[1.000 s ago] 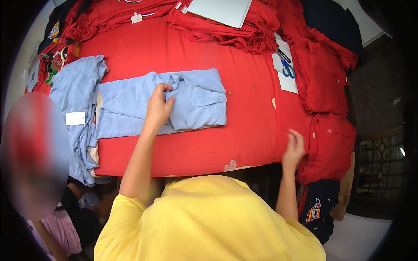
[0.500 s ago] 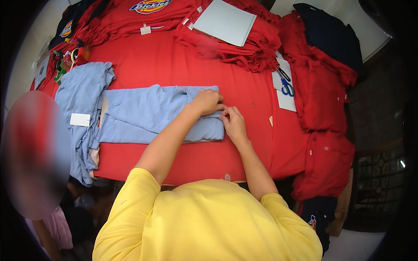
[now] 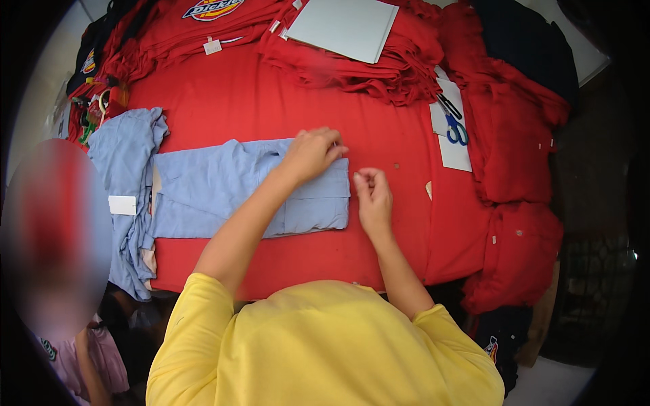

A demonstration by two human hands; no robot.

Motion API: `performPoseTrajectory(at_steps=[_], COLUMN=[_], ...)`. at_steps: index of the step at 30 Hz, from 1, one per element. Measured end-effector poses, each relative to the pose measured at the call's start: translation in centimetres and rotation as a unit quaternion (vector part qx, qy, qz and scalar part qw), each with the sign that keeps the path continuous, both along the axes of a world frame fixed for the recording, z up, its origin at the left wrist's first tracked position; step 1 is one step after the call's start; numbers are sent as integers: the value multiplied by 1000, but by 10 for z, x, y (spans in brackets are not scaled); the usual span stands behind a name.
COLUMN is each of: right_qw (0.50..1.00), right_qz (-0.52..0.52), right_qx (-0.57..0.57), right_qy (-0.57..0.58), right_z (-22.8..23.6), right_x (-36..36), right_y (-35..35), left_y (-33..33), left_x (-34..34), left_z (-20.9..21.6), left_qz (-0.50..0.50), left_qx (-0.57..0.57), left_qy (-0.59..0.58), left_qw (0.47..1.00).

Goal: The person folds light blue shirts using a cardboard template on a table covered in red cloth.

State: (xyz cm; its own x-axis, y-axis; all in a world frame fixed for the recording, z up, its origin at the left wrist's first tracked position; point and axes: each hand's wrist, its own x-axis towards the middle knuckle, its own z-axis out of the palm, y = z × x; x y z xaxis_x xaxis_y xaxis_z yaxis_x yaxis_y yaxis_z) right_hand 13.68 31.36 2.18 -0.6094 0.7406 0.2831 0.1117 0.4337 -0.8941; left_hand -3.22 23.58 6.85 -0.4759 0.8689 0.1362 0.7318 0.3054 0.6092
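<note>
A folded light-blue garment lies flat across the red-covered table in front of me; its exact kind I cannot tell. Over its far right corner is my left hand, fingers loosely bent and slightly apart, with nothing visible in them. My right hand hovers just beyond the garment's right edge, clear of the cloth. Its thumb and forefinger are drawn together in a pinch; anything between them is too small to make out. Left of the folded piece sits a rumpled pile of light-blue cloth bearing a blank-looking white tag.
Stacked red garments line the far side, topped by a pale flat sheet. At the right are blue-handled scissors on white paper, then more red clothing and a dark garment. Another person is at the lower left.
Both hands have come off the garment's right edge and moved apart, the left up and leftward, the right outward. The garment's right end now lies flatter. The whole view has shifted slightly.
</note>
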Motion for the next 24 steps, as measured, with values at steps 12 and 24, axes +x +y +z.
performPoseTrajectory(at_steps=[12, 24], right_qw=[945, 869], right_qz=[222, 362], right_qx=[-229, -326], right_qy=[-71, 91], right_z=[10, 54], right_x=[-27, -33], right_y=[4, -31], left_y=[-114, -185], left_x=[57, 0], left_z=[-23, 21], left_qz=[163, 370], left_qx=[25, 213], left_qy=[260, -208], left_qw=[951, 880])
